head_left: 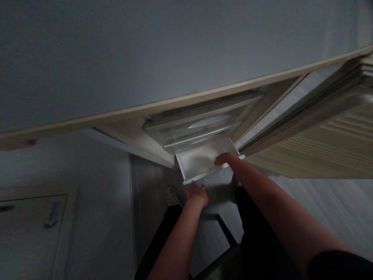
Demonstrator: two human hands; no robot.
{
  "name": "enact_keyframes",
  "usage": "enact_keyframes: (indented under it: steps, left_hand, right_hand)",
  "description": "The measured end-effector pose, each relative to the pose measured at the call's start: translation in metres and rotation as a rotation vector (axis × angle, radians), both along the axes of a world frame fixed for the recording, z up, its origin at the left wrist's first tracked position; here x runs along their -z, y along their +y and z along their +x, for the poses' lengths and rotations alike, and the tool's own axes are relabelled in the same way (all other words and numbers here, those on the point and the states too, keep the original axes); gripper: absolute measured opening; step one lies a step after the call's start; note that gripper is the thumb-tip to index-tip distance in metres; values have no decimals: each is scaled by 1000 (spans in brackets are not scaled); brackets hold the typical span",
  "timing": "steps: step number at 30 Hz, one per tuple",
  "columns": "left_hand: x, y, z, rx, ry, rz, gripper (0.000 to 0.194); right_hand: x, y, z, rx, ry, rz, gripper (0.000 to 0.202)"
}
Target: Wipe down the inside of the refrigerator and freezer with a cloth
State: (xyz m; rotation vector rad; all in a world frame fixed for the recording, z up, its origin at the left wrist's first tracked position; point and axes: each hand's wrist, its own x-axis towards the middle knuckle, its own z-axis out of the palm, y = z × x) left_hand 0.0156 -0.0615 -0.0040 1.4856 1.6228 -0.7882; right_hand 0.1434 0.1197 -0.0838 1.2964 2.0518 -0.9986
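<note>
White drawer (201,161) pulled out under clear drawers (201,124), low, near floor. Right hand (225,158) clamped on front rim, r. corner. Left hand (196,192) under front edge, prob. supporting; grip not visible, cannot tell. Hands apart.

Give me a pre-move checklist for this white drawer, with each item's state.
1. White drawer pulled out: ok.
2. Right hand on the drawer's front rim: ok.
3. Left hand touching the drawer front from below: cannot tell, it sits just under the edge.
4. Drawer interior free of items: cannot tell, too dim.
5. Clear plastic bin above stays shut: ok.
6. Feet clear beneath the drawer: ok, shoe stands to the side.
</note>
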Motion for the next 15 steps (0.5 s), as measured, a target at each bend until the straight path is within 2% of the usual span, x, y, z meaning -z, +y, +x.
enact_keyframes:
  steps: [4, 8, 11, 15]
  left_hand:
    - [0, 1, 2, 0, 8, -17, 71]
    - [2, 1, 4, 3, 29, -41, 69]
    - [2, 3, 2, 5, 31, -55, 68]
    - [0, 4, -1, 13, -2, -56, 65]
  right_hand:
    - [13, -24, -61, -189, -3, -217, 32]
    - [13, -50, -113, -316, 70, -305, 29]
    - [3, -66, -125, -378, 109, -210, 30]
    - [-12, -90, -107, -394, 187, 9, 49]
